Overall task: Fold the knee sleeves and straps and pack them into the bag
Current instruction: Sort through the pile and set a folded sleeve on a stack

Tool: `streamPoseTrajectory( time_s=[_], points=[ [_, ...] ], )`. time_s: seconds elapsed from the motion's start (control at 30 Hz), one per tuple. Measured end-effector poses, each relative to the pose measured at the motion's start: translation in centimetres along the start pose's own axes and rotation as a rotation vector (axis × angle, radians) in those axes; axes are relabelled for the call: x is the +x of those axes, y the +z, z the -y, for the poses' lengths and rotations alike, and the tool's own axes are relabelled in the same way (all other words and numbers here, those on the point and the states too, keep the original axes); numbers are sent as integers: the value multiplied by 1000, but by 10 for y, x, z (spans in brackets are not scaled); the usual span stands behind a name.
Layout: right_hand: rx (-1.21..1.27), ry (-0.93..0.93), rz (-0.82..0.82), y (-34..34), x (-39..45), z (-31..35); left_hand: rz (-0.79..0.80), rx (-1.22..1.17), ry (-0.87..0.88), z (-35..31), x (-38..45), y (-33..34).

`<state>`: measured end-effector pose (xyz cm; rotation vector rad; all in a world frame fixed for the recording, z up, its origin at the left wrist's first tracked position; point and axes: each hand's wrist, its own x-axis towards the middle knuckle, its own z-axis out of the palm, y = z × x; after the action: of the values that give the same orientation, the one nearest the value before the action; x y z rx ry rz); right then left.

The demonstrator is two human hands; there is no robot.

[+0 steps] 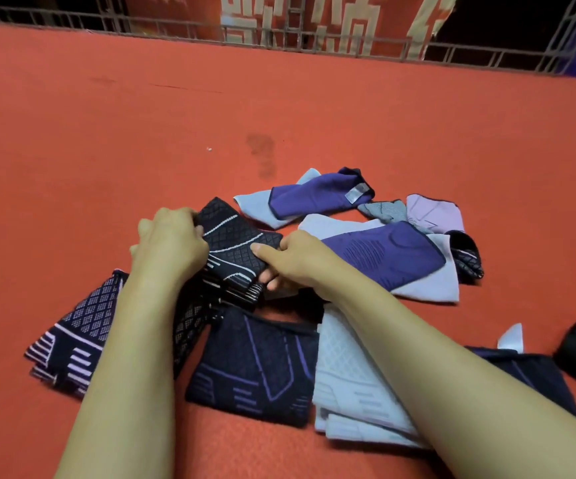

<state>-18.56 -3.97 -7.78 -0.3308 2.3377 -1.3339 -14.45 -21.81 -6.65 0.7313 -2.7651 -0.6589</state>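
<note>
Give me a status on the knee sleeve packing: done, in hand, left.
Done: nothing looks packed; no open bag shows. In hand: the left hand and right hand grip a black sleeve, folding it. Left: the dark sleeve, pale sleeve and purple sleeve lie loose on the red mat.

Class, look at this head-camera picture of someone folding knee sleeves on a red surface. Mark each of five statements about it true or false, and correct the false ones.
1. Both hands grip the same black sleeve. True: the left hand holds its left edge, the right hand its right.
2. The sleeves lie on a blue surface. False: the surface is red.
3. A purple and grey sleeve lies just right of the right hand. True.
4. The left hand rests flat and open on the table. False: its fingers curl round the black sleeve.
5. A metal railing runs along the far edge. True.
</note>
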Motion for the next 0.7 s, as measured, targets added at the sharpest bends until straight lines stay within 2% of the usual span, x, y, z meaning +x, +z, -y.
streamPoseTrajectory(
  time_s=[0.07, 0.13, 0.2, 0.27, 0.33, 0.4, 0.47, 0.6, 0.7],
  points=[
    [-71, 19, -47, -4, 2, -1, 35, 68, -14, -6, -4, 7],
    [-166, 4, -103, -15, 0, -2, -75, 79, 36, -14, -11, 10],
    [-258, -31, -180, -33, -7, -8, -243, 48, 161, -20, -17, 12],
    [-223, -62, -258, -57, -20, -22, -298, -18, 309, -28, -22, 14],
    [-185, -114, -340, -80, -37, -42, -235, -70, 454, -36, -25, 20],
    [-265, -156, -450, -93, -49, -67, -161, -113, 597, -44, -28, 28],
    [-357, -167, -498, -95, -58, -89, -93, -186, 670, -52, -33, 37],
    [-331, -179, -357, -88, -64, -120, 91, -149, 734, -60, -42, 56],
    [-373, -204, -288, -88, -61, -122, 260, 100, 753, -55, -44, 65]
  ],
)
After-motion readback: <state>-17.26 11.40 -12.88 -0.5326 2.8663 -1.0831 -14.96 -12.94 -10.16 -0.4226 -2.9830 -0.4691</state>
